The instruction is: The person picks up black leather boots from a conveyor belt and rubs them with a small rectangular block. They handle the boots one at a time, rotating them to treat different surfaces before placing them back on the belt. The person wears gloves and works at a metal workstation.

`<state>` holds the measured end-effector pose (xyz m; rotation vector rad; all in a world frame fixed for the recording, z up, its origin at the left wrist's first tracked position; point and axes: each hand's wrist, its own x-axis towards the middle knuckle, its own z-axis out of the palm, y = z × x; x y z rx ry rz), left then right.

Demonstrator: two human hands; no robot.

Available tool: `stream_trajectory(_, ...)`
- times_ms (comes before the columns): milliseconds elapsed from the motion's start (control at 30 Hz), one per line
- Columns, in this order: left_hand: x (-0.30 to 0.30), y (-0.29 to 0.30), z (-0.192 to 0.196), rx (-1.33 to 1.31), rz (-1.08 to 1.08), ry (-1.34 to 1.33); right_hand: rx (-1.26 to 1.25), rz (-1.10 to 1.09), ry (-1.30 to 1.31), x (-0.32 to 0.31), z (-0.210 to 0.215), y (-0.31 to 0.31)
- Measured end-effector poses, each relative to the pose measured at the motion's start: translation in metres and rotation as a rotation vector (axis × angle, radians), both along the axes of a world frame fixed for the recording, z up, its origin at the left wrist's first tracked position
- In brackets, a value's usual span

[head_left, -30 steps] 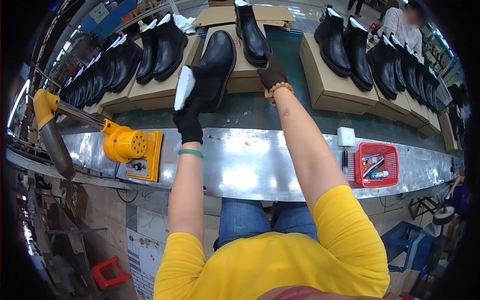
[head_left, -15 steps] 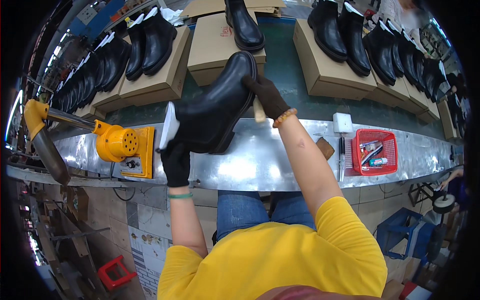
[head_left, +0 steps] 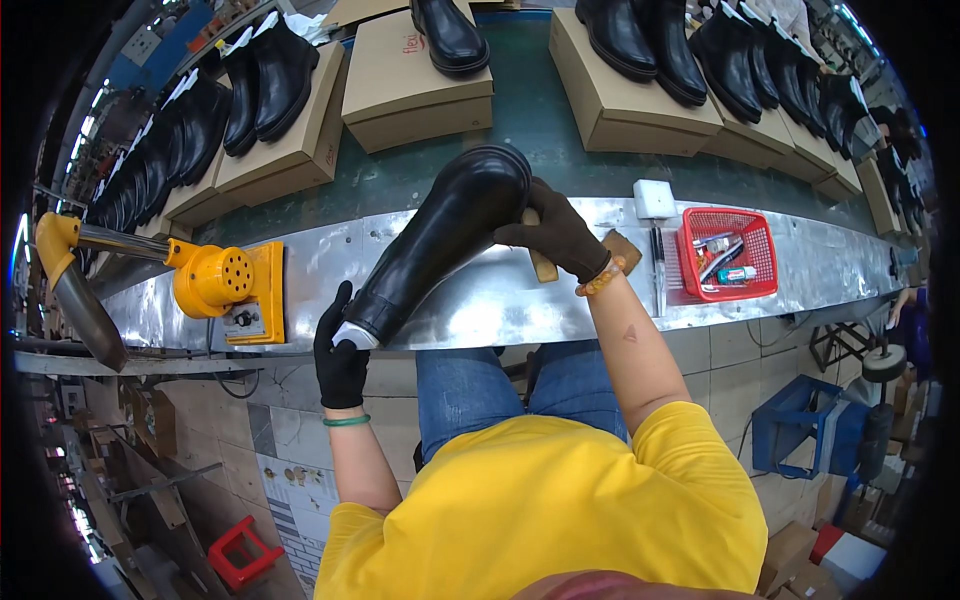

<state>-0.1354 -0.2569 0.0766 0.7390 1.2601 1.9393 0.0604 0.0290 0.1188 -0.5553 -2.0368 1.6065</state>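
A black leather ankle boot (head_left: 440, 235) is held slantwise above the metal worktop, its toe pointing away to the right. My left hand (head_left: 342, 368), in a black glove, is closed on the top of the shaft, where white stuffing (head_left: 356, 337) pokes out. Around the toe end is my right hand (head_left: 562, 232), in a dark brown glove. A pale wooden-looking piece (head_left: 541, 262) sticks out from under its fingers; its kind does not show. The sole is mostly turned out of sight.
A yellow machine with a metal nozzle (head_left: 215, 280) stands left on the metal worktop (head_left: 480, 310). At right are a red basket (head_left: 727, 255) of small items, a knife (head_left: 659, 270), a white block (head_left: 655, 199) and a brown block (head_left: 622, 250). Boots on cardboard boxes (head_left: 420, 110) line the green surface beyond.
The boot has rolled in my hands, so its sole edge and heel no longer show. It is lower and nearer me. The view has shifted slightly right.
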Motion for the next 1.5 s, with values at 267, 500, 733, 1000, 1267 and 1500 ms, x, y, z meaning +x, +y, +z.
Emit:
stream_trajectory(267,0.023,-0.019,-0.007,-0.182,0.01,0.329,-0.196,-0.127,-0.033,0.047,-0.018,-0.019)
stream_trajectory(500,0.038,-0.013,0.023,-0.36,-0.056,0.256,-0.25,-0.233,-0.034,0.062,-0.023,-0.027)
stream_trajectory(733,0.043,-0.012,0.019,-0.393,-0.064,0.466,-0.398,-0.203,-0.073,0.083,-0.038,-0.025)
stream_trajectory(1000,0.049,-0.011,0.016,-0.299,-0.01,0.425,-0.3,-0.26,-0.074,0.097,-0.047,-0.029)
stream_trajectory(1267,0.052,0.017,0.032,-0.261,0.103,0.253,-0.419,-0.314,-0.081,0.112,-0.066,-0.031)
stream_trajectory(1500,0.073,0.04,-0.018,-0.135,0.177,0.279,-0.33,-0.29,-0.044,0.103,-0.062,-0.039)
